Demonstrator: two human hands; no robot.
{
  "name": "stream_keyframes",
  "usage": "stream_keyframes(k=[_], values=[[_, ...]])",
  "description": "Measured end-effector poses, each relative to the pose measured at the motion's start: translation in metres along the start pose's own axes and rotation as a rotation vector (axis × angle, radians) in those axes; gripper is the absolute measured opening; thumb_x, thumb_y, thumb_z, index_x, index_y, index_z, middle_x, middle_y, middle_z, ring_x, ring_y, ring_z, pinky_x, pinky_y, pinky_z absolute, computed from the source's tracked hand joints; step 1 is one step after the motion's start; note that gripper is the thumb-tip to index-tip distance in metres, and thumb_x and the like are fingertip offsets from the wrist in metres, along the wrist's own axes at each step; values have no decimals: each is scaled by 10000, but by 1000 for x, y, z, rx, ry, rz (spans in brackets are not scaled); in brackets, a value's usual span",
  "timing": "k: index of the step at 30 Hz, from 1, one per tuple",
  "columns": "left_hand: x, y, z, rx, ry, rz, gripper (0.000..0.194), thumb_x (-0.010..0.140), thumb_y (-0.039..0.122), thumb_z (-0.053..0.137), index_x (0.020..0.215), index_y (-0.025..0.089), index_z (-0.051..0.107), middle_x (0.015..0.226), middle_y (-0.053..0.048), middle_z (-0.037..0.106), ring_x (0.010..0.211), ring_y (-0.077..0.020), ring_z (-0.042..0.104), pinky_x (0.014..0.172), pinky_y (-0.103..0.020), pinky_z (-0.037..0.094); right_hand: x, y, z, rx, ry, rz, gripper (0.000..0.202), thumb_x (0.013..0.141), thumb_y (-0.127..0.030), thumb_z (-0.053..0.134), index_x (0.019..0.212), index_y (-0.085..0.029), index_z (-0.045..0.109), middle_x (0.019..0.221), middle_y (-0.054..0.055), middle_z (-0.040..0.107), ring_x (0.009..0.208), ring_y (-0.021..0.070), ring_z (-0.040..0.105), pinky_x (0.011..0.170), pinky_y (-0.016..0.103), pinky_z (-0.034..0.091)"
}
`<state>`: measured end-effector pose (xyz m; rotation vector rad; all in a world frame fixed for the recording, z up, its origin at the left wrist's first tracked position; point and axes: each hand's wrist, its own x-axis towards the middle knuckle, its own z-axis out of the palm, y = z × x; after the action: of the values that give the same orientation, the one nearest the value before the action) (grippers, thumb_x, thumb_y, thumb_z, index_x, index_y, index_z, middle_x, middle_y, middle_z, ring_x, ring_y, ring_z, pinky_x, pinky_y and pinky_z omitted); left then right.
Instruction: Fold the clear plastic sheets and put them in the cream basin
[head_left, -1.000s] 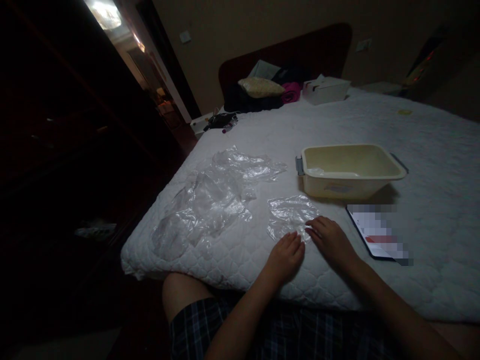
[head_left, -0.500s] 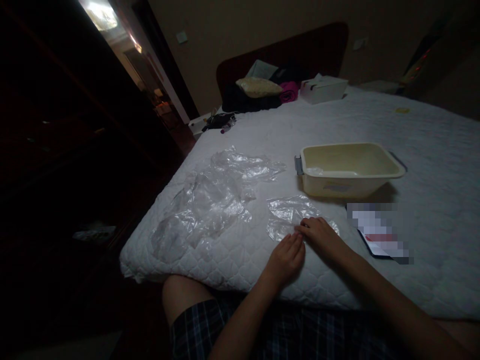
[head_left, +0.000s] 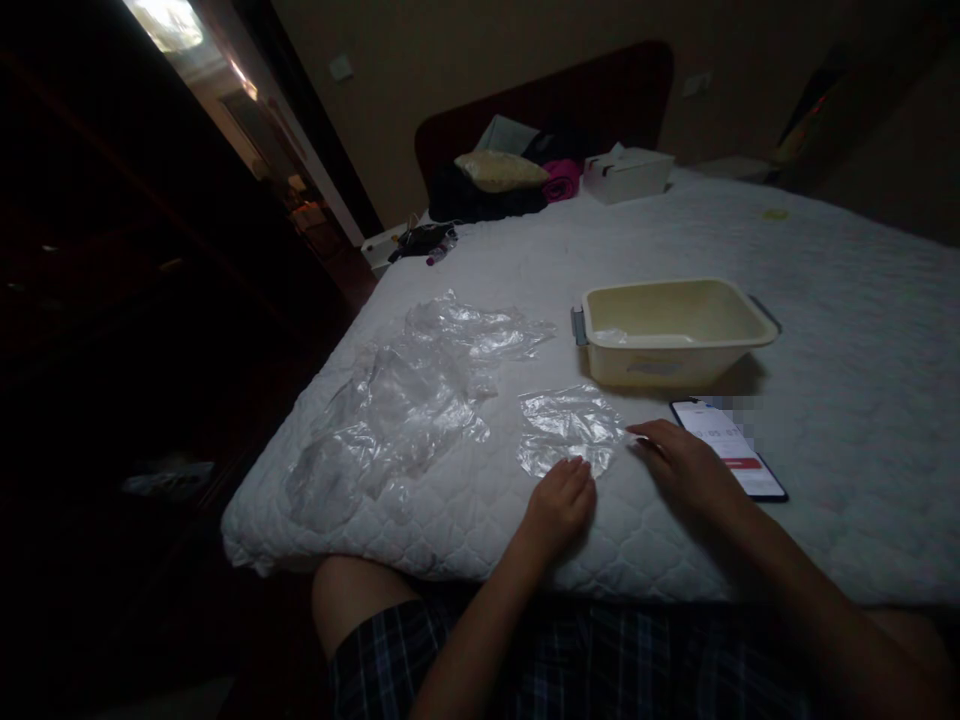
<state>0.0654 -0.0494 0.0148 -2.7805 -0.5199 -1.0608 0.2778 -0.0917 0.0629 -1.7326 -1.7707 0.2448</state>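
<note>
A small clear plastic bag (head_left: 566, 428) lies fairly flat on the white quilted bed in front of me. My left hand (head_left: 559, 503) rests on its near edge, fingers stretched out and lying flat. At the bag's right corner, my right hand (head_left: 682, 465) has thumb and forefinger pinched together on the film. Left of it spreads a crumpled heap of clear plastic bags (head_left: 412, 400). Just beyond my right hand stands a cream plastic basin (head_left: 660, 365) with grey handles and a bit of clear film inside.
A phone (head_left: 739, 455) lies lit up beside my right forearm. Toward the headboard (head_left: 540, 105) are a white box (head_left: 628, 175), a rolled magenta cloth (head_left: 561, 180), a beige pillow (head_left: 502, 171) and dark fabric. The bed's left edge drops to a dark floor.
My right hand has moved right, away from my left, to the bag's right corner. The bag looks flatter and more spread out. My left hand stays at the near edge.
</note>
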Motion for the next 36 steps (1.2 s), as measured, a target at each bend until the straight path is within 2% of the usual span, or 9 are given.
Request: stream_keyframes(k=[3,5,11,16,19,24,28,32,36], values=[[10,-2,3,-43,28,14,166,854,125,453,896,109,613,1027,-105,657,1023,-192,589,901,-358,501,-18,6,-3,65,67,236,296,840,-327,443,1026,-154,595,968,103,640,815,211,610,731,335,481],[14,-3,9,-35,21,-2,166,842,124,463,920,105,608,1034,-113,652,1026,-202,586,909,-375,493,-30,10,0,80,89,318,334,821,-361,467,1043,-140,583,933,106,640,754,209,608,681,332,487],[11,1,22,20,-117,-38,222,826,76,445,1003,89,578,1072,-131,626,1080,-221,553,959,-405,449,-32,23,15,-68,174,266,365,812,-378,471,1057,-128,573,957,130,608,774,224,584,737,370,461],[10,3,20,32,-143,-55,238,835,77,417,1011,97,575,1079,-137,622,1083,-214,548,954,-405,454,-12,25,12,-117,64,308,319,807,-409,461,910,-147,612,740,83,608,703,221,570,634,326,441],[9,2,21,24,-121,-60,242,828,81,418,1007,96,580,1064,-128,629,1068,-216,555,948,-400,460,-4,27,7,-58,-5,333,280,772,-417,495,824,-167,610,712,63,609,651,198,562,580,298,420],[7,2,23,19,-138,-50,250,836,93,414,1029,98,573,1079,-131,623,1084,-215,545,947,-405,460,4,33,5,227,-83,470,239,708,-430,554,650,-198,542,579,5,562,538,152,512,486,260,370],[8,3,21,18,-148,-58,246,846,91,399,1019,96,574,1072,-133,624,1076,-214,550,941,-405,464,9,31,4,552,-113,617,297,697,-480,592,668,-192,525,550,-21,514,482,113,459,437,235,338],[9,3,20,8,-141,-58,240,850,96,400,1013,99,576,1071,-119,624,1066,-214,554,942,-398,463,14,25,6,817,-118,648,344,701,-512,609,801,-184,571,686,12,574,517,104,493,424,219,357],[7,3,23,9,-131,-55,230,849,109,417,1015,98,577,1070,-122,625,1065,-212,555,943,-393,460,22,16,13,915,-109,643,403,737,-531,563,929,-177,594,870,84,627,572,126,549,457,251,441]])
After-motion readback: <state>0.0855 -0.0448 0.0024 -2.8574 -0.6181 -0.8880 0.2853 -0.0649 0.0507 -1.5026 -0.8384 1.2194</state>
